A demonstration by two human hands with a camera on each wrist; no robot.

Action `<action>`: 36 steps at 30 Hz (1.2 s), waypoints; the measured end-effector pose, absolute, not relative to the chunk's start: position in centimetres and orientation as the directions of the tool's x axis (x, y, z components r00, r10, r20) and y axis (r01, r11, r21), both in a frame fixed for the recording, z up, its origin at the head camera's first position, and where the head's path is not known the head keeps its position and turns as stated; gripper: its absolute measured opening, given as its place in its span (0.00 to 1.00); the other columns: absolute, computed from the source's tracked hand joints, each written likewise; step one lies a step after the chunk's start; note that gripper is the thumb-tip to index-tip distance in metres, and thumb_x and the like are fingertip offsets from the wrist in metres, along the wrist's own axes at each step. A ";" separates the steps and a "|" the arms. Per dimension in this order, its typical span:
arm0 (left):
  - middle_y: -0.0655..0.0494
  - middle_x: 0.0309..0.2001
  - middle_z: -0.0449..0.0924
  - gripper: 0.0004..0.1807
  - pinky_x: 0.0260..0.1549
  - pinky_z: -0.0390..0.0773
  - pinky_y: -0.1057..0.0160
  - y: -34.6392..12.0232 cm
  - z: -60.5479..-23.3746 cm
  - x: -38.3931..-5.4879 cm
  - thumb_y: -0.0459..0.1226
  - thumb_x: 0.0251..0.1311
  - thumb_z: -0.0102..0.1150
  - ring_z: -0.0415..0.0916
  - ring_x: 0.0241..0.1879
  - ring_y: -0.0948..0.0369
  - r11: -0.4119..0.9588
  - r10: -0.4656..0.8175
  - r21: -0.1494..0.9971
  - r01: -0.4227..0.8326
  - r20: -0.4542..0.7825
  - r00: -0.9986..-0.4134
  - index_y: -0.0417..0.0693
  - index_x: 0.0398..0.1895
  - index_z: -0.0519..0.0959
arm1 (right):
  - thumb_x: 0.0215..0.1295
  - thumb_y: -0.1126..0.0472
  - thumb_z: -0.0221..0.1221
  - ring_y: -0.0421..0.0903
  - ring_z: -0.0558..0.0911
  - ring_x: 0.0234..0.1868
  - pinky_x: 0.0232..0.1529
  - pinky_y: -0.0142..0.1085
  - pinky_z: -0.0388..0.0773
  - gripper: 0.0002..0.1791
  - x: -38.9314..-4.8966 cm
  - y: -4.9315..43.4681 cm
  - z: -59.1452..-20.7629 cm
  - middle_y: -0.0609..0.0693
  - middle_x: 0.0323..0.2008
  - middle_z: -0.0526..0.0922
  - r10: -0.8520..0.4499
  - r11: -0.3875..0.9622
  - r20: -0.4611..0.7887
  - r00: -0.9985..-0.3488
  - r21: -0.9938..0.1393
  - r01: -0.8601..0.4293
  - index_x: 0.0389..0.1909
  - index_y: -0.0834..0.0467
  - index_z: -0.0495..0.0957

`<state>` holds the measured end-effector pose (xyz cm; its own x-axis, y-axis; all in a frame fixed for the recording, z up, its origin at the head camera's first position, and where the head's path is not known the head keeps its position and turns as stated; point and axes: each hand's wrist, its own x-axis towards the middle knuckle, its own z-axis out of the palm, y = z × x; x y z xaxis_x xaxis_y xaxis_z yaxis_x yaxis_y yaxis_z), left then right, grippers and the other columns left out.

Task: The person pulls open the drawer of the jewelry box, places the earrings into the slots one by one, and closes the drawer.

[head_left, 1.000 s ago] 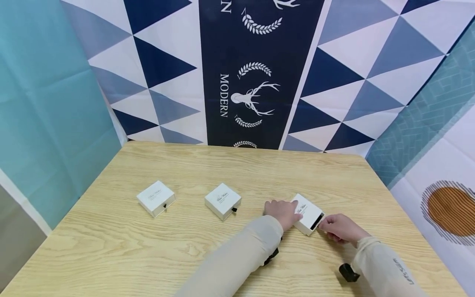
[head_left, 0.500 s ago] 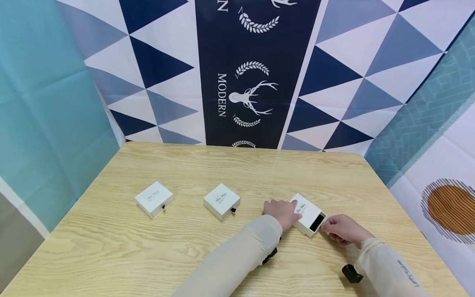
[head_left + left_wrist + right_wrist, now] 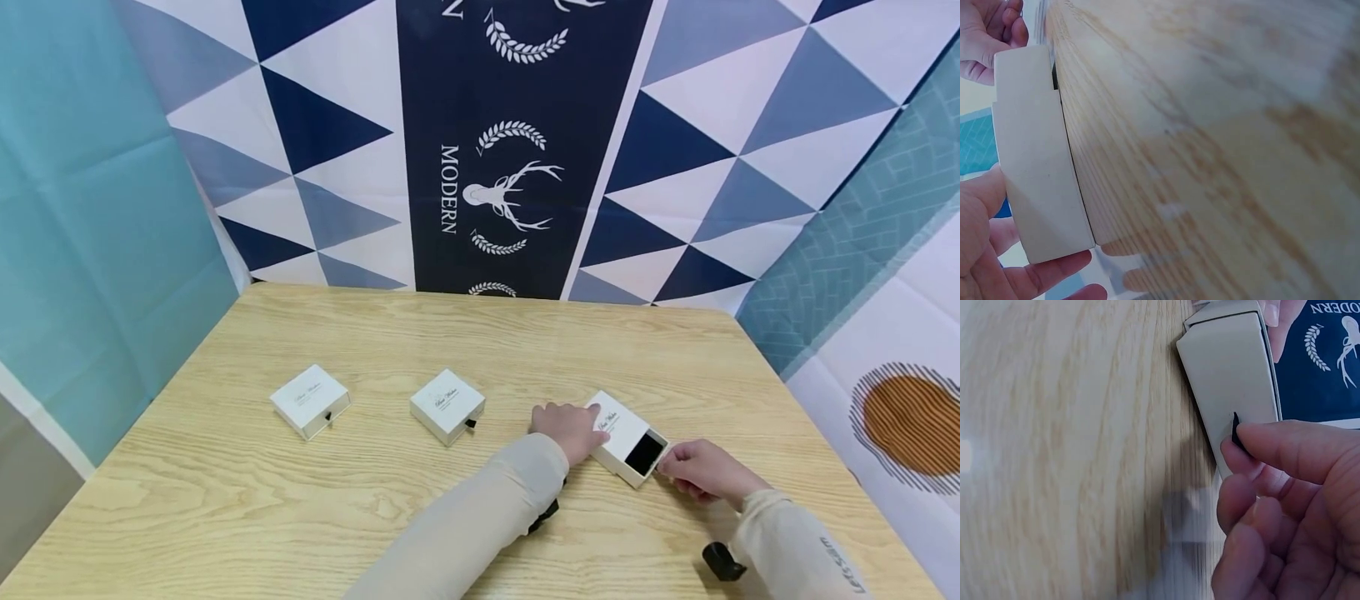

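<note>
A white sliding gift box point(image 3: 617, 427) with printed lettering lies on the wooden table, right of centre. My left hand point(image 3: 567, 431) grips its sleeve at the back end, thumb on top; the left wrist view shows fingers around the far end of the box point(image 3: 1041, 181). The drawer point(image 3: 1222, 362) sticks partway out of the sleeve, baring a black interior point(image 3: 645, 455). Between thumb and forefinger, my right hand point(image 3: 703, 472) pinches the black ribbon pull tab point(image 3: 1237, 434) on the drawer's front.
Two similar white boxes stand to the left, a middle box point(image 3: 447, 407) and a far-left box point(image 3: 310, 402). Both are closed, their black tabs facing front right. A patterned cloth point(image 3: 510, 150) hangs behind the wooden table point(image 3: 300, 517).
My right hand has moved right and slightly toward me, sliding the drawer further out so more black interior shows. The left hand stays in place on the sleeve.
</note>
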<state>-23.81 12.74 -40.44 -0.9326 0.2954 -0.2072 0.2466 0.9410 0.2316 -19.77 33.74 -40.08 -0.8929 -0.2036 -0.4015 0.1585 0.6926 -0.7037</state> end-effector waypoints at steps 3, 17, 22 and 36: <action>0.70 0.55 0.77 0.28 0.47 0.66 0.59 12.7 -40.4 -23.8 0.62 0.63 0.47 0.74 0.49 0.60 0.940 0.299 0.229 0.252 -0.203 -0.932 0.80 0.68 0.63 | 0.65 0.62 0.54 0.39 0.66 0.16 0.17 0.28 0.63 0.10 -19.6 33.9 -39.9 0.45 0.16 0.69 -0.213 0.693 -0.406 -0.889 -0.704 0.155 0.24 0.61 0.73; 0.70 0.54 0.78 0.28 0.46 0.65 0.58 11.9 -39.9 -24.4 0.61 0.63 0.50 0.75 0.47 0.59 0.946 0.283 0.223 0.234 -0.222 -0.933 0.79 0.67 0.65 | 0.63 0.64 0.55 0.39 0.66 0.15 0.17 0.29 0.63 0.11 -19.9 32.9 -40.0 0.46 0.14 0.69 -0.198 0.695 -0.392 -0.898 -0.702 0.153 0.21 0.60 0.71; 0.70 0.54 0.77 0.28 0.46 0.66 0.58 11.9 -39.9 -24.4 0.60 0.63 0.50 0.75 0.48 0.59 0.946 0.284 0.224 0.234 -0.227 -0.932 0.79 0.67 0.65 | 0.62 0.64 0.55 0.39 0.65 0.15 0.16 0.29 0.62 0.12 -19.6 33.2 -40.0 0.46 0.14 0.68 -0.206 0.691 -0.379 -0.902 -0.709 0.140 0.19 0.60 0.69; 0.69 0.54 0.78 0.27 0.45 0.66 0.58 11.8 -39.8 -24.3 0.60 0.64 0.49 0.76 0.48 0.59 0.943 0.295 0.227 0.244 -0.228 -0.928 0.78 0.67 0.65 | 0.60 0.63 0.54 0.39 0.66 0.15 0.16 0.29 0.63 0.10 -18.9 34.1 -40.4 0.46 0.15 0.70 -0.185 0.703 -0.383 -0.905 -0.695 0.150 0.21 0.60 0.72</action>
<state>-24.34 11.81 -39.84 -0.9279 0.2950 -0.2279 0.2441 0.9429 0.2265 -18.92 34.07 -40.36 -0.9052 -0.1851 -0.3825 0.1499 0.7033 -0.6950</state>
